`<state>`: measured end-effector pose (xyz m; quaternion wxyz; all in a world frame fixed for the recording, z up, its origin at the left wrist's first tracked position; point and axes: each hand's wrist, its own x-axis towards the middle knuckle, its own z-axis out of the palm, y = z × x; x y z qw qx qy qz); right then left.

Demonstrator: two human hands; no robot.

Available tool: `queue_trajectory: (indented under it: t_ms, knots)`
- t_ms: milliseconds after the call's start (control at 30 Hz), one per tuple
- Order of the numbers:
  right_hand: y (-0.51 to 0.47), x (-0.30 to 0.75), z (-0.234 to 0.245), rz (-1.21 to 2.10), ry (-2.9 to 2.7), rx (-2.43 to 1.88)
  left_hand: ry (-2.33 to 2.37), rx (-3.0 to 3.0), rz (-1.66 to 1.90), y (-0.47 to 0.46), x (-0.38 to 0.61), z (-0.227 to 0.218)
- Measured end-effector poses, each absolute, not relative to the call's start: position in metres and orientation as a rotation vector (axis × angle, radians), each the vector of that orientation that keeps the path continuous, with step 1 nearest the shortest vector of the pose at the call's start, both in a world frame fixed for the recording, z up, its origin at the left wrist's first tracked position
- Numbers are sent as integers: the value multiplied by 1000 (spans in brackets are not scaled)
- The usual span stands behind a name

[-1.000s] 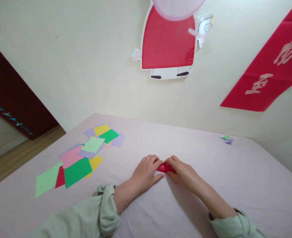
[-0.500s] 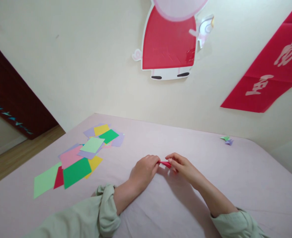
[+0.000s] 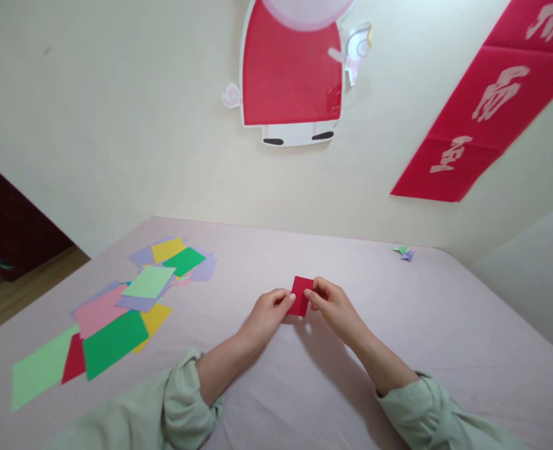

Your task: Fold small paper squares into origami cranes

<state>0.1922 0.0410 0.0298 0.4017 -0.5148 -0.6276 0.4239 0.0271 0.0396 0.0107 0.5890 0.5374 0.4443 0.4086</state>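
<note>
The person's two hands meet near the middle of the surface (image 3: 351,387), and between them is a small red paper (image 3: 301,296), its broad face turned to the camera. The left hand (image 3: 266,315) grips the left edge of this paper, with the thumb laid on the front and the other fingers bent behind. The right hand (image 3: 336,309) pinches the right edge, its thumb also on the front side. Whether the lower edge of the paper touches the surface, I cannot tell. On the left side of the surface lies a spread of coloured sheets (image 3: 117,344), overlapping one another: green, pink, yellow, purple and red. At the far right, near the wall (image 3: 164,125), two small folded papers (image 3: 403,252), one green and one purple, lie close together. On the wall are a large cartoon cut-out (image 3: 291,69) and a red banner (image 3: 468,134) with pale characters.
</note>
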Motion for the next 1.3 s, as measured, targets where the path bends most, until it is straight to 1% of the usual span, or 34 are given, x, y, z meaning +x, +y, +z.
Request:
queue_trajectory:
  t_ms: [100, 200, 300, 400, 500, 600, 767, 867, 1300]
  knots:
    - [42, 192, 24, 1084, -1644, -1293, 1045, 1255, 1024, 43, 24, 7]
    - [40, 191, 21, 1107, -1635, -1251, 1047, 1132, 1066, 45, 21, 3]
    - [35, 190, 21, 991, -1668, -1223, 1035, 959, 1072, 46, 19, 2]
    - [30, 189, 23, 820, -1843, -1200, 1010, 850, 1065, 45, 16, 4]
    - [27, 186, 24, 755, -1960, -1135, 967, 782, 1037, 43, 15, 6]
    - [27, 184, 23, 802, -1921, -1141, 958, 789, 1016, 41, 16, 6]
    - [30, 185, 17, 1023, -1710, -1173, 966, 834, 1009, 41, 18, 5]
    - [32, 184, 13, 1092, -1607, -1160, 963, 844, 1015, 41, 19, 4]
    - [30, 180, 11, 1048, -1494, -1219, 952, 938, 966, 32, 24, 11]
